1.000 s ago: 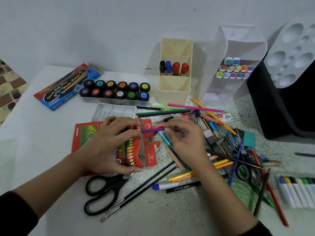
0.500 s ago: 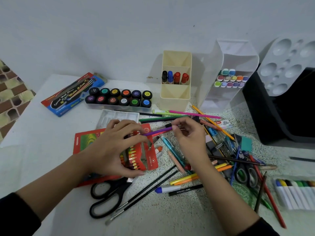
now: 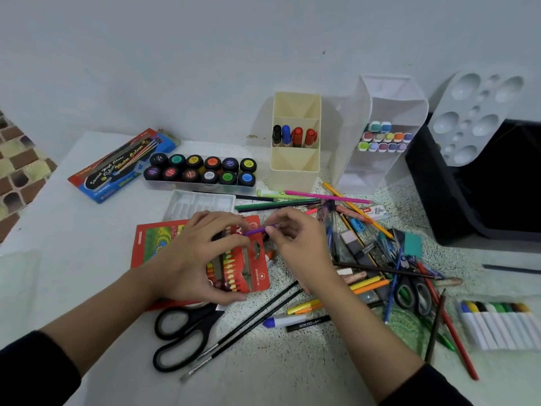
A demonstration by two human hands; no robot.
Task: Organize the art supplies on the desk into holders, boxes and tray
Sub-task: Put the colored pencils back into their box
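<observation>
Closest to me, black-handled scissors point(image 3: 187, 332) lie flat on the desk point(image 3: 87, 244), their blades pointing toward the crayon box. Just right of them two black paintbrushes point(image 3: 248, 323) run diagonally side by side, with a blue-capped white marker point(image 3: 282, 321) beside their upper ends. At the near right edge I see a pack of white-barrelled markers point(image 3: 497, 326) lined up in a row.

Further in, my left hand point(image 3: 199, 259) grips the red crayon box point(image 3: 254, 276), fingers curled over its top and thumb hooked under its near edge. The box rests on the desk with its window facing up and crayon tips showing. My right hand point(image 3: 298, 244) pinches one end of a purple crayon point(image 3: 257, 230) between thumb and fingertips. The crayon lies nearly level above the far end of the box, its other end at the left fingertips; I cannot tell whether it has entered the box.

To the right is a loose heap of pencils and pens point(image 3: 366, 273), with a second pair of scissors point(image 3: 409, 294) on it.

Beyond the hands sits a clear plastic tray point(image 3: 202, 202), then a case of poster paint jars point(image 3: 202, 169) and a blue watercolor box point(image 3: 123, 165). At the wall stand a cream holder point(image 3: 295, 162) with four markers, a white holder point(image 3: 380, 98) with pastel-capped markers, and a white palette point(image 3: 480, 112) leaning on a black bin point(image 3: 439, 200).
</observation>
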